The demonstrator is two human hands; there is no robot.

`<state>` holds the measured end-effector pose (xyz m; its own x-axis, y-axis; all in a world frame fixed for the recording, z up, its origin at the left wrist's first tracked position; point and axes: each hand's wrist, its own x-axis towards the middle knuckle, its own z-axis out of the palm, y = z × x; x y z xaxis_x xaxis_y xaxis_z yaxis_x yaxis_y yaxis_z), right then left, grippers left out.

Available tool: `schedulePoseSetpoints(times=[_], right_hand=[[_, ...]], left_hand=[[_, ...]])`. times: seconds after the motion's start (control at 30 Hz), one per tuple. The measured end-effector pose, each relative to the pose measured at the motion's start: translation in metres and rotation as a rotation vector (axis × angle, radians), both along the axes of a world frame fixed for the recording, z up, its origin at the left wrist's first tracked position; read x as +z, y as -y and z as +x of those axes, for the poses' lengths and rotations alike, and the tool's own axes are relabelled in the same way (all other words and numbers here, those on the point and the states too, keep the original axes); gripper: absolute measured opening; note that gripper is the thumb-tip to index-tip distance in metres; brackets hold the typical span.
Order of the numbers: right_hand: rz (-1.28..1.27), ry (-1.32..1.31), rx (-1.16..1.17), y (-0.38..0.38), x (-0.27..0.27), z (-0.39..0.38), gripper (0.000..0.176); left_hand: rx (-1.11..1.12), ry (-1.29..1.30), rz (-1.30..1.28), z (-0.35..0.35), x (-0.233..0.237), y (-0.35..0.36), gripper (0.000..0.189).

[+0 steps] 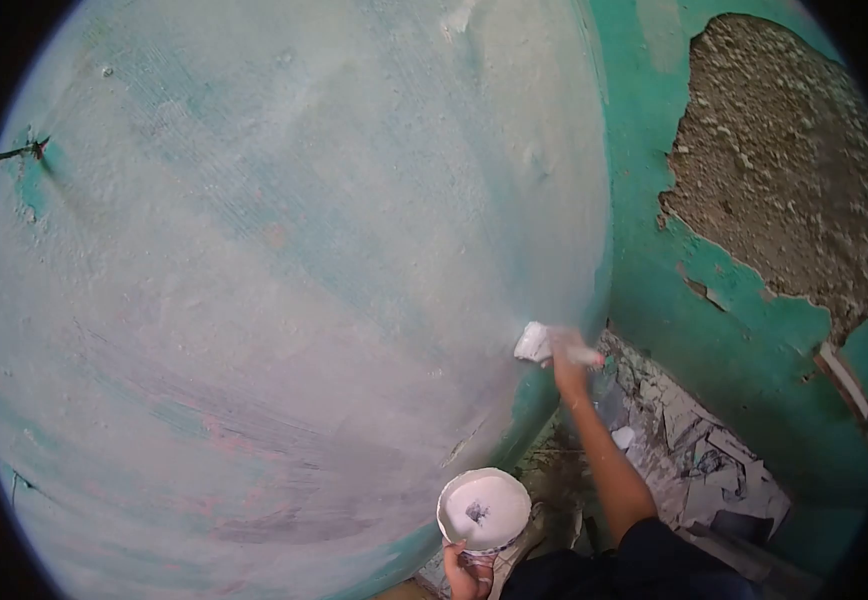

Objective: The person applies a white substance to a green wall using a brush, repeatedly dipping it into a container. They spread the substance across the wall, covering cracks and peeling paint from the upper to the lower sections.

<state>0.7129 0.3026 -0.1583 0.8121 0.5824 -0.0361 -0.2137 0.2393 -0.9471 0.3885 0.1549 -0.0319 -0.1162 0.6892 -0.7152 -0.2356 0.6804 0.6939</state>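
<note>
My right hand (568, 352) is closed around the handle of a paintbrush (534, 342) whose white-coated head touches the lower right of the curved-looking wall (284, 250). That wall carries a thin whitish coat with green showing through in streaks. Low in the view, my left hand (468, 574) grips the near rim of a round tub (484, 508) of white paint, held level close to the wall. A dark spot shows in the paint.
At the right, a green wall (654, 260) has a large patch of bare rough plaster (774, 160). Broken flakes and rubble (694, 450) cover the floor in the corner. A dark twig-like piece (24, 151) sticks out of the wall at upper left.
</note>
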Motion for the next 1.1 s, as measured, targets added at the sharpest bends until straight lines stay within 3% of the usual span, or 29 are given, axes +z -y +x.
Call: schedulePoseSetpoints(times=[0.07, 0.13, 0.17, 0.23, 0.33, 0.43, 0.47, 0.53, 0.63, 0.7, 0.77, 0.8, 0.87, 0.93, 1.1], right_hand=[[-0.159, 0.66, -0.113, -0.014, -0.001, 0.029, 0.017], [-0.153, 0.538, -0.152, -0.019, 0.086, 0.036, 0.016], [-0.121, 0.614, -0.17, -0.022, 0.121, 0.043, 0.019], [0.105, 0.38, -0.088, -0.019, 0.21, 0.034, 0.018], [0.482, 0.395, 0.029, -0.023, 0.265, 0.034, 0.022], [0.585, 0.279, 0.088, -0.027, 0.246, 0.025, 0.028], [0.561, 0.244, 0.12, -0.03, 0.216, 0.028, 0.035], [0.568, 0.066, 0.039, -0.044, 0.127, 0.027, 0.036], [0.347, -0.113, -0.062, -0.022, 0.014, -0.002, 0.039], [0.199, -0.116, -0.112, -0.011, -0.033, -0.016, 0.038], [-0.012, -0.249, -0.085, 0.0, -0.064, -0.019, 0.034], [-0.01, -0.251, -0.08, 0.002, -0.071, -0.018, 0.034], [-0.146, -0.037, -0.098, 0.005, -0.071, -0.015, 0.031], [-0.116, 0.019, -0.096, 0.014, -0.057, -0.019, 0.029], [-0.113, 0.071, -0.11, 0.075, 0.044, -0.074, 0.026]], left_hand=[[-0.042, -0.033, -0.035, -0.016, -0.013, -0.002, 0.05], [-0.095, 0.415, 0.118, -0.045, -0.052, -0.009, 0.06], [-0.099, 0.413, 0.102, -0.046, -0.05, -0.008, 0.06], [-0.097, 0.386, 0.167, -0.04, -0.037, -0.011, 0.061], [-0.102, 0.384, 0.167, -0.051, -0.04, -0.012, 0.062], [-0.102, 0.401, 0.089, -0.076, -0.066, -0.017, 0.062], [-0.108, 0.396, 0.085, -0.075, -0.061, -0.018, 0.062], [-0.052, -0.059, -0.059, -0.069, -0.046, -0.017, 0.049], [-0.139, 0.015, 0.003, -0.094, -0.054, -0.005, 0.048], [-0.079, 0.025, 0.003, -0.096, -0.059, -0.01, 0.047], [-0.165, 0.15, -0.046, -0.116, -0.066, -0.012, 0.045], [-0.161, 0.148, -0.043, -0.109, -0.062, -0.013, 0.045], [-0.163, 0.364, 0.148, -0.087, -0.056, -0.02, 0.062], [-0.158, 0.386, 0.162, -0.083, -0.052, -0.021, 0.062], [-0.201, 0.406, 0.23, -0.074, -0.01, -0.02, 0.062]])
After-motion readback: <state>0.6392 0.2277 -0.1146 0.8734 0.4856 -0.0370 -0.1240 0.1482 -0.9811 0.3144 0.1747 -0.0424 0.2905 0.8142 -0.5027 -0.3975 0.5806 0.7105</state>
